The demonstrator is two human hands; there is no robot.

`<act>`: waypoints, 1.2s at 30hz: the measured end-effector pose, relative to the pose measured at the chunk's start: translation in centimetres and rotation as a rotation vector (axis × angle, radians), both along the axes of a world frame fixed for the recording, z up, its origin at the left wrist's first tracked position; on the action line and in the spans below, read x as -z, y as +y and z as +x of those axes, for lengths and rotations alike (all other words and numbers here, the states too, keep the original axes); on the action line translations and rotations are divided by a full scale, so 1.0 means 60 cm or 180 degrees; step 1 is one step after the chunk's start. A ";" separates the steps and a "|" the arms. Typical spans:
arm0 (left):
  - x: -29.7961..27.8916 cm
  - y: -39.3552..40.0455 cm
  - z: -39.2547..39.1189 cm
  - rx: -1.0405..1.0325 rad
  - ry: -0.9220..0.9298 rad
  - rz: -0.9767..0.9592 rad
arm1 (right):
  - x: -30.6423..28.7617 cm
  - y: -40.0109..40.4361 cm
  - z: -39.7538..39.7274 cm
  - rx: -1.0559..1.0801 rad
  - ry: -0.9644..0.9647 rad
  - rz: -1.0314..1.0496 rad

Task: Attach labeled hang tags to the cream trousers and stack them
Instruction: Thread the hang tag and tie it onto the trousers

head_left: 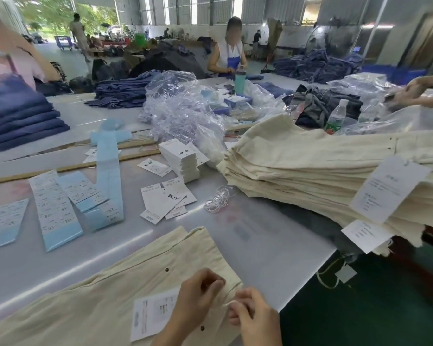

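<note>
fingers: both hands, left hand [198,293] and right hand [250,318], pinch white string [231,302]
trousers [115,290]: under our fingers, hang tag [151,318] just left
handling: we judge cloth soft, limp; grip waistband

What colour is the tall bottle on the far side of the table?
Teal bottle with a darker cap, seen in the head view.
</note>
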State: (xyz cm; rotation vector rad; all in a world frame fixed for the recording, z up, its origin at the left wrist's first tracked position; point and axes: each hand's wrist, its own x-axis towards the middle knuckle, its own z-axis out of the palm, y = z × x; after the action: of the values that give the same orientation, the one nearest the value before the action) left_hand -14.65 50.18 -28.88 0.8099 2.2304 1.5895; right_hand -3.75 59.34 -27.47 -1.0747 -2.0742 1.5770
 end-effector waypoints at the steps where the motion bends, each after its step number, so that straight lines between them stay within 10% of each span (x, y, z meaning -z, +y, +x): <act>1: -0.001 0.007 0.002 0.0036 0.0046 -0.0055 | -0.003 0.004 0.001 0.0050 0.0016 -0.0086; 13: -0.006 0.033 -0.009 0.0122 -0.0239 -0.0374 | -0.010 0.004 0.016 -0.0097 0.0087 -0.0265; 27: -0.019 -0.003 -0.032 0.0532 -0.1060 0.0032 | -0.012 -0.029 -0.019 -0.0341 -0.0592 0.1523; 36: -0.024 -0.021 -0.036 0.0369 -0.1313 0.0082 | -0.028 -0.026 -0.038 0.0155 -0.0273 -0.0124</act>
State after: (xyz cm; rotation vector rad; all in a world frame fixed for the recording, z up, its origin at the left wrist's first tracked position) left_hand -16.79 48.92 -27.42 0.5445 1.8427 1.5661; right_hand -6.05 57.77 -25.76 -1.2175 -2.0629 1.5802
